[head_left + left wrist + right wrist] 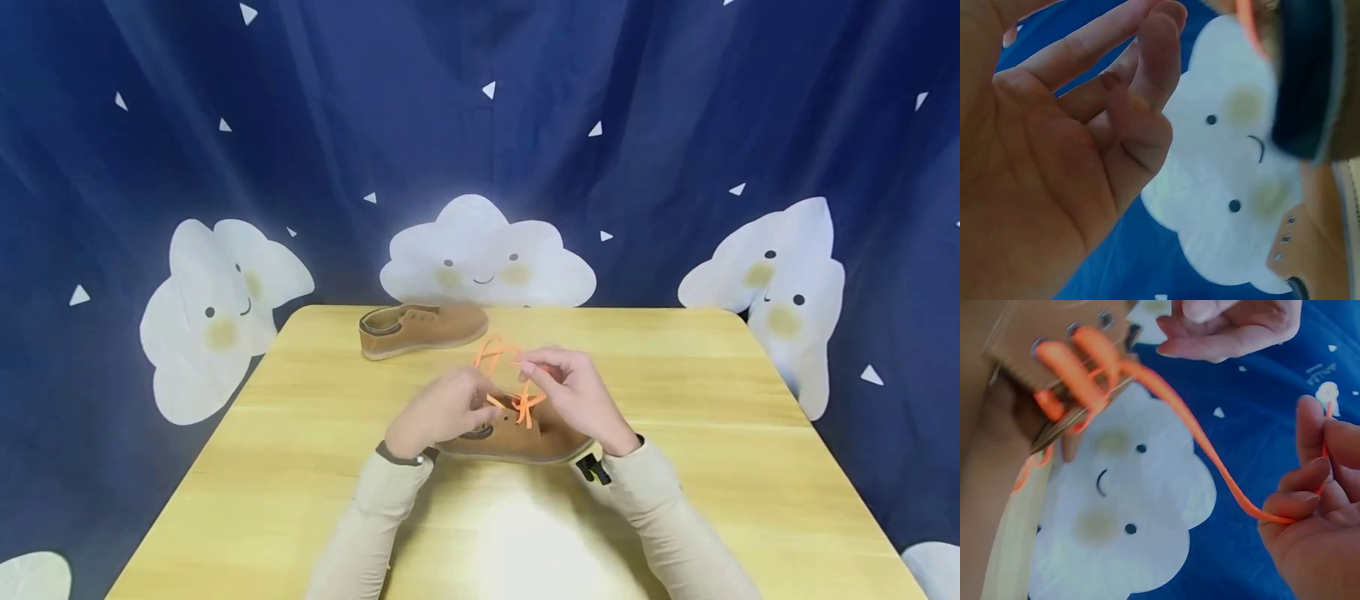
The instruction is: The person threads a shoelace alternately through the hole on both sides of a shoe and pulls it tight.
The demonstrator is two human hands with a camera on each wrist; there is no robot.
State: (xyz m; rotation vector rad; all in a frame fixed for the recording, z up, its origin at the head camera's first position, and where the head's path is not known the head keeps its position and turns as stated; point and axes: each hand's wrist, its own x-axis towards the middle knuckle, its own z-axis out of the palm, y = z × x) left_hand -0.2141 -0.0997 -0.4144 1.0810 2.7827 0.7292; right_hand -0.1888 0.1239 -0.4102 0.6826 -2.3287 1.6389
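A brown shoe (pixel 510 447) lies on the table in front of me, toe to the right. Its orange shoelace (pixel 1210 450) threads through the eyelets and stretches across to my right hand (pixel 576 393), which pinches it between thumb and fingertip, with the lace running over the palm. My left hand (pixel 442 408) hovers by the shoe's heel opening, its fingers loosely bent. In the left wrist view no lace shows between those fingers (pixel 1160 56). Part of the shoe is hidden behind both hands.
A second brown shoe (pixel 450 327), with bare eyelets and no lace, stands at the table's far edge, left of centre. The light wooden table (pixel 712 417) ends at a dark blue curtain (pixel 480 150) printed with white clouds.
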